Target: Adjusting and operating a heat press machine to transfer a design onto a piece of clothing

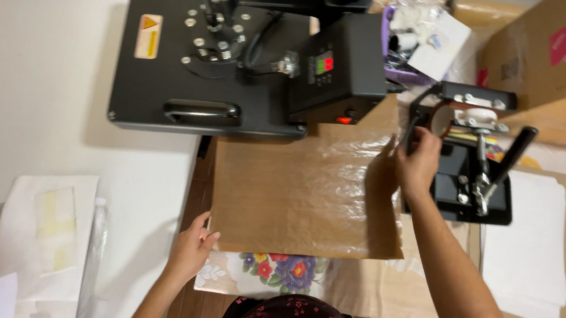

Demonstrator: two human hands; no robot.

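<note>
Brown protective sheet [300,197] lies flat before the black heat press [237,56]; our left hand [192,249] pinches its near left corner, our right hand [417,165] grips its far right edge beside the mug press [472,162].

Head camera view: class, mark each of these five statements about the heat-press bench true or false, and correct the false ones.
1. The left hand holds the near left corner of the brown sheet. True.
2. The right hand rests on the cardboard box. False: it is at the far right edge of the brown sheet, beside the small mug press.
3. The large black heat press stands beyond the sheet. True.
4. Flowered fabric shows at the near edge of the sheet. True.
5. The stack of white paper lies left of the sheet. False: it lies to the right.
</note>
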